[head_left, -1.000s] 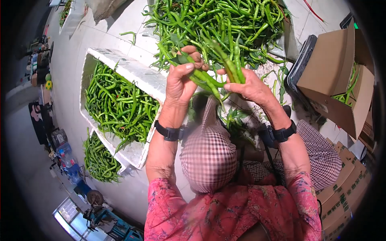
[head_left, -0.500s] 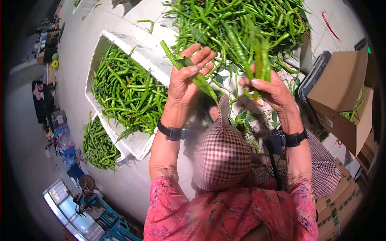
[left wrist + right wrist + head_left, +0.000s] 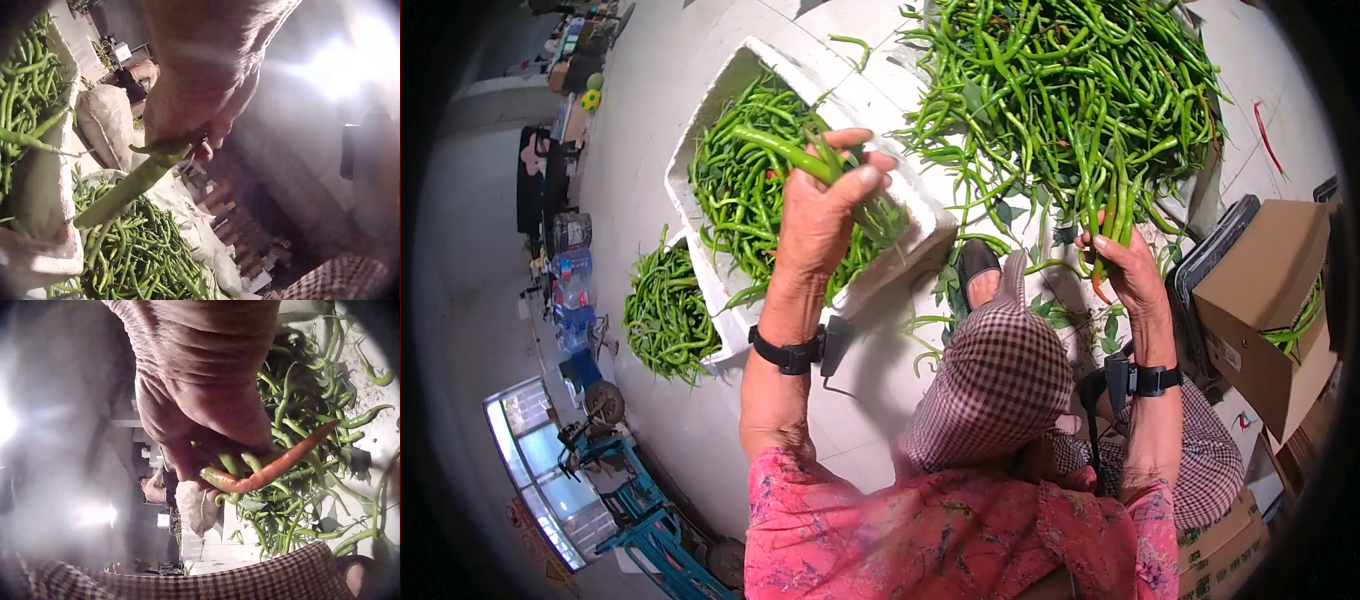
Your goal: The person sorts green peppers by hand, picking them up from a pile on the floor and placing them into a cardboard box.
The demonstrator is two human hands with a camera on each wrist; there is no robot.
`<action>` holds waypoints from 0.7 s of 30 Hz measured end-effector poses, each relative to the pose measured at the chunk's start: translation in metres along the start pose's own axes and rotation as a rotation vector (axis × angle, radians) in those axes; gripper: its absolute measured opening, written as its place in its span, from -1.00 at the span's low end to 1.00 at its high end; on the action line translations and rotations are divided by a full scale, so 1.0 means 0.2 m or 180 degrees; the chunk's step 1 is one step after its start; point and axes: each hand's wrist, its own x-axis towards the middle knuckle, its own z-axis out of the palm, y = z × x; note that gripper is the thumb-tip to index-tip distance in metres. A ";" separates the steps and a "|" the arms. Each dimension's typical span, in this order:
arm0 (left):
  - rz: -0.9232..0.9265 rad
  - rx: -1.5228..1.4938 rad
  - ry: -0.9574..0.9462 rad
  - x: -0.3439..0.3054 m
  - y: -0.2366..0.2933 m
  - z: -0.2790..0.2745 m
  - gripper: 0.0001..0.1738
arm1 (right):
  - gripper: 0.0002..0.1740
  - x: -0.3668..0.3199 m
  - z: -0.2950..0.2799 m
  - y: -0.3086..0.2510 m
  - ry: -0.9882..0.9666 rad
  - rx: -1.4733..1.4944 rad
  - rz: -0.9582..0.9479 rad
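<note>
Over the white foam box (image 3: 915, 235), my left hand (image 3: 815, 225) holds green chili peppers (image 3: 780, 150) between thumb and fingers. One long pepper (image 3: 128, 190) juts out below that hand in the left wrist view. My right hand (image 3: 1138, 275) grips a small bunch of chili peppers (image 3: 1112, 215) at the near edge of the big pepper pile (image 3: 1070, 90). One of these, a red-orange pepper (image 3: 269, 475), sticks out under the palm in the right wrist view. Many green peppers (image 3: 735, 170) fill the foam box.
A smaller heap of green peppers (image 3: 665, 315) lies left of the box. To the right stands an open cardboard box (image 3: 1260, 300) beside a dark tray (image 3: 1215, 240). Loose leaves and peppers are scattered on the floor near a shoe (image 3: 977, 262). A checked cloth (image 3: 1000, 380) covers the lap.
My left hand has moved left with its peppers, from beside the pile to over the foam box. My right hand has drawn away to the right, still holding its bunch. The head view has shifted.
</note>
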 end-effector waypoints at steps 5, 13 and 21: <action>0.0191 -0.0510 0.0488 0.01 0.05 -0.24 -0.58 | -0.57 0.00 -0.01 0.05 0.0133 0.0239 0.0003; -0.0216 -0.1262 0.0539 -0.05 0.00 -0.54 -0.34 | -0.62 -0.02 -0.06 0.13 0.0223 0.0476 0.0177; -0.1225 0.0050 0.1244 -0.08 -0.17 -0.83 -0.30 | -0.64 -0.02 -0.08 0.17 0.0272 0.0348 0.0202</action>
